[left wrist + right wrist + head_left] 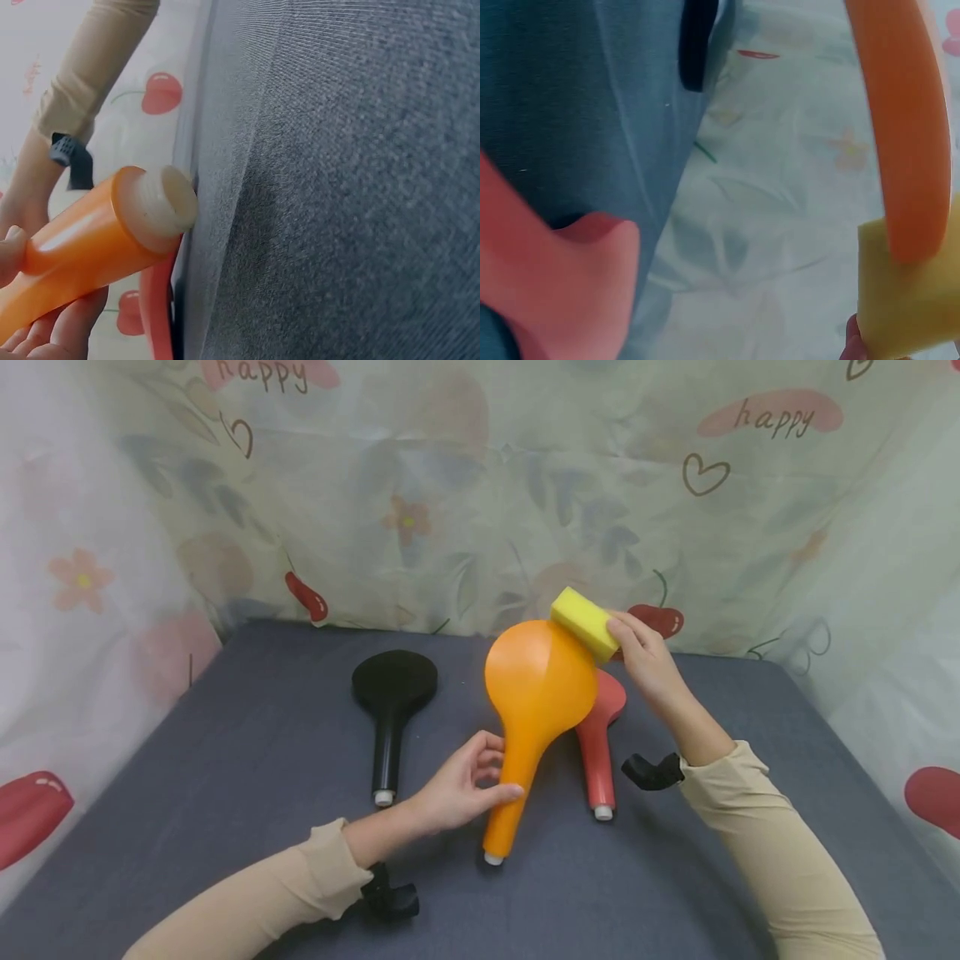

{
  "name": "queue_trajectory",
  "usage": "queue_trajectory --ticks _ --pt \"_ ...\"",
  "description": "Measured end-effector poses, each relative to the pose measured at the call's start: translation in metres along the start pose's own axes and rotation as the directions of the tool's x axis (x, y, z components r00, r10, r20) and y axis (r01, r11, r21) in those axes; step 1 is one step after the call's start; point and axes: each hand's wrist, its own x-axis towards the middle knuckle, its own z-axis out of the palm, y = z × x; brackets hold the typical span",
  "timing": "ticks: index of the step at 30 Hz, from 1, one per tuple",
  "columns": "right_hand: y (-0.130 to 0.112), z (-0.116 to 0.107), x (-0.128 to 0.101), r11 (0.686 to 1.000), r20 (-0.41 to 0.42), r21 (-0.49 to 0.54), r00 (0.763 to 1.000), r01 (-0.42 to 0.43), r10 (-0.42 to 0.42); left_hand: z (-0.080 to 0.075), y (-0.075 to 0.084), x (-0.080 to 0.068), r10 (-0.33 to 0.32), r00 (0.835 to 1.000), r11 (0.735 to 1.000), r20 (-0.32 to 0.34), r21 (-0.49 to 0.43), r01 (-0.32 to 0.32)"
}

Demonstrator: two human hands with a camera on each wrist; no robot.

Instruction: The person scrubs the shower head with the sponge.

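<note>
An orange shower head is held up off the table by its handle, which my left hand grips between thumb and fingers. Its hollow white threaded end points toward the left wrist camera. My right hand pinches a yellow sponge. The sponge touches the upper right rim of the orange head, and in the right wrist view the rim lies across it. Partly hidden behind the orange one, a red shower head lies on the table.
A black shower head lies on the dark grey table, left of the orange one. Patterned cloth hangs behind the table and at both sides. Black wrist mounts are worn at both cuffs.
</note>
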Motion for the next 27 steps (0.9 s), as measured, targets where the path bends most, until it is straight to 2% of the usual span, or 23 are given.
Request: queue_trajectory --ticks 9,15,18,23,27 --pt "-0.016 -0.003 0.007 0.998 -0.080 -0.038 0.996 -0.042 0.039 0.001 0.003 -0.001 -0.025 0.999 0.999 -0.023 0.029 0.026" --pt "-0.026 -0.001 0.011 0.993 -0.101 -0.072 0.991 -0.093 0.086 0.001 0.002 -0.001 -0.001 0.998 0.997 -0.057 0.077 0.005" --pt "-0.033 0.003 0.013 0.992 -0.102 -0.110 0.993 -0.064 0.053 0.003 0.001 0.000 0.017 0.997 0.994 -0.076 0.107 -0.009" --pt "-0.046 0.009 0.016 0.985 -0.090 -0.164 0.994 0.052 -0.067 0.005 0.000 0.000 0.042 0.993 0.987 -0.107 0.157 -0.025" --pt "-0.055 0.012 0.017 0.971 -0.082 -0.203 0.986 0.123 -0.142 0.007 0.000 0.000 0.040 0.991 0.987 -0.130 0.162 -0.019"
